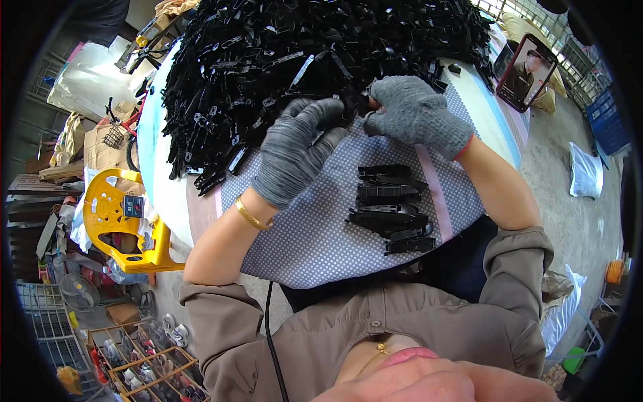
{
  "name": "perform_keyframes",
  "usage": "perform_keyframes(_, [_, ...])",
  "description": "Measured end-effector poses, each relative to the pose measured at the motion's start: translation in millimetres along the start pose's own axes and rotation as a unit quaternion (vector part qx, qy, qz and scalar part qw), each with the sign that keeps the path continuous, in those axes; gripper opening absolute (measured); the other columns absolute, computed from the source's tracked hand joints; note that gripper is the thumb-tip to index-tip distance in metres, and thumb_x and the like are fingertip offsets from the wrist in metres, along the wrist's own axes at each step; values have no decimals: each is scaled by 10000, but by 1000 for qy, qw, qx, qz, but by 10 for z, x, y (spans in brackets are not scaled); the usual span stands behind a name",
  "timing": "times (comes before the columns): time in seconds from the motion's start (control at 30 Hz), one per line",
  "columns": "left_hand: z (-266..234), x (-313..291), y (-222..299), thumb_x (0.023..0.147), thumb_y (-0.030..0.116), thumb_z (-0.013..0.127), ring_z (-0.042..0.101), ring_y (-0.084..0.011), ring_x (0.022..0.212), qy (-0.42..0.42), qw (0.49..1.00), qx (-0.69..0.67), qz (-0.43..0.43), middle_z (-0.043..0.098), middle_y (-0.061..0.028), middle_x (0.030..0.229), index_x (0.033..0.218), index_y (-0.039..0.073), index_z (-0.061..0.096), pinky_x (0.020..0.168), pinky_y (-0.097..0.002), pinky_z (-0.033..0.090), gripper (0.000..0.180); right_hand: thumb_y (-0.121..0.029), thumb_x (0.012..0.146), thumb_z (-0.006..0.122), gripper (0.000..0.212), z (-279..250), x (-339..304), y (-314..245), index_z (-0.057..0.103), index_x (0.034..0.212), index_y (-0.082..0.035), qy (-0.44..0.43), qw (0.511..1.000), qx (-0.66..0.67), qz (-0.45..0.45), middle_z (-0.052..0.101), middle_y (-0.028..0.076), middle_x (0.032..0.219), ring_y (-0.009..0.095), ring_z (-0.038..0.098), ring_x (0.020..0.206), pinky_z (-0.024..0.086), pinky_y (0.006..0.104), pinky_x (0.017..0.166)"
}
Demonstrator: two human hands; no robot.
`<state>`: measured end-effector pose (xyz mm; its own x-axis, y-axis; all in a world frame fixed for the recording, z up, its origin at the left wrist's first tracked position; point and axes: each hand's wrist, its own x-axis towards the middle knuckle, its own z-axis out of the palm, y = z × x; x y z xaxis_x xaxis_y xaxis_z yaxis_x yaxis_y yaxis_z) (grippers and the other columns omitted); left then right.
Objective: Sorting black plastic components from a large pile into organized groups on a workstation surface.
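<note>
Tablecloth (301, 244) spreads near a yellow chair (159, 248); right fingers (384, 92) grip a black part (353, 107); left fingers (323, 108) hard to judge.

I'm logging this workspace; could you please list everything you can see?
Table: one, grey dotted cover, centre
Heap of parts: one, black, table's far side
Separate parts: several, black, table's near side
Phone: one, dark, upper right
Chair: one, yellow, left
Bicycle: one, red, left
Fan: one, grey, left
Shoe rack: one, brown, lower left
Crate: one, blue, far right
Bags: at least two, white, right
Cable: one, black, lower centre
Bracelet: one, gold, left wrist
Left hand: one, grey glove, heap's near edge
Right hand: one, grey glove, heap's near edge
</note>
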<state>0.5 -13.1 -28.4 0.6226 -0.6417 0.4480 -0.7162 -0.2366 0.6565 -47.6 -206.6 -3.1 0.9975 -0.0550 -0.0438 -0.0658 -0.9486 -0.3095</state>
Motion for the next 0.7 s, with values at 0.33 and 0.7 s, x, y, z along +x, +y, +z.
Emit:
perform_keyframes(0.33, [51,-85,119,810,180,543,547,-248,955,-221,868,420,145,586,-116,1001,1192,17,499,819,-334,475,418,-303,793,641,268,26,-17,144,638,878,-49,-98,985,67,-122,605,73,791,177,597,768,510,327,709])
perform_keyframes(0.7, [-63,-188,264,793,122,540,576,-262,818,-268,897,350,33,585,-124,947,1040,43,575,714,-361,482,262,-245,826,579,235,181,-31,102,654,985,-88,-82,972,83,-204,617,70,922,216,573,921,464,347,839])
